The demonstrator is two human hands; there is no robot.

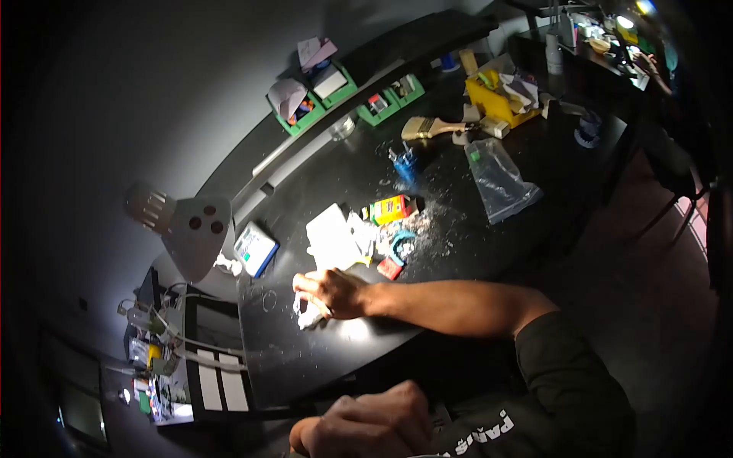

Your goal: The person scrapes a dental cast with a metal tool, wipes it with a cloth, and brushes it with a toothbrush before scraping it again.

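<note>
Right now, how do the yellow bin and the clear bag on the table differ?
The yellow bin is solid-colored, while the clear bag is see-through with a small green patch near one end. The bin stands stuffed with papers; the bag lies flat and looks mostly empty. The bin is boxy, the bag long and limp. Both rest on the black table, away from the person's hands.

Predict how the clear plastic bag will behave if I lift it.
The clear plastic bag would probably flop and fold, since its see-through film shows creases. It is likely light for its size, as it lies nearly flat on the black table.
</note>
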